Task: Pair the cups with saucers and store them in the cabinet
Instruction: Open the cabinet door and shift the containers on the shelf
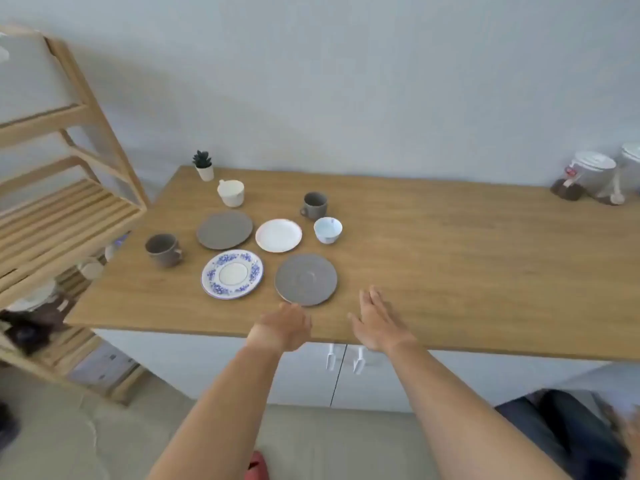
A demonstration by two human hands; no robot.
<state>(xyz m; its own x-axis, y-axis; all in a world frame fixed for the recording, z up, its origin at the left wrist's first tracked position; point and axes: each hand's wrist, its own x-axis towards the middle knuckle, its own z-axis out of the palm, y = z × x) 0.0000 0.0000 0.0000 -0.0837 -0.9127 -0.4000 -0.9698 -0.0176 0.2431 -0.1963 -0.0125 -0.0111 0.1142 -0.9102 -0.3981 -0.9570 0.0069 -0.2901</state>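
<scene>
Reaching over the front edge of the wooden countertop [450, 258], both bare hands hold nothing. The left hand [282, 325] hangs just at the near rim of the near grey saucer [306, 279]; its fingers are bent downward and largely hidden behind the knuckles, so whether they touch the saucer cannot be told. The right hand [377, 322] lies to the right of that saucer, palm down, fingers straight and slightly apart — clear of every dish.

Four saucers lie flat on the counter, none carrying a cup. The blue-patterned saucer [232, 274] sits at near left, just beside the near grey saucer. Behind them are the far grey saucer [224, 230] and the white saucer [278, 235], side by side.

Four cups stand upright and apart from the saucers. The left grey cup [163, 249] is near the counter's left edge, its handle toward the right. The cream cup [231, 192] stands behind the far grey saucer. The far grey cup [314, 205] stands behind the white saucer, and the pale blue-white cup [327, 230] is just right of that saucer.

Below the counter, the white cabinet [304, 375] has both doors closed, two handles [344, 358] meeting at the centre seam.

Other items noted — a small potted plant [203, 165] at the back left corner, lidded jars [595, 176] at far right, a wooden shelf rack [65, 202] to the left.
</scene>
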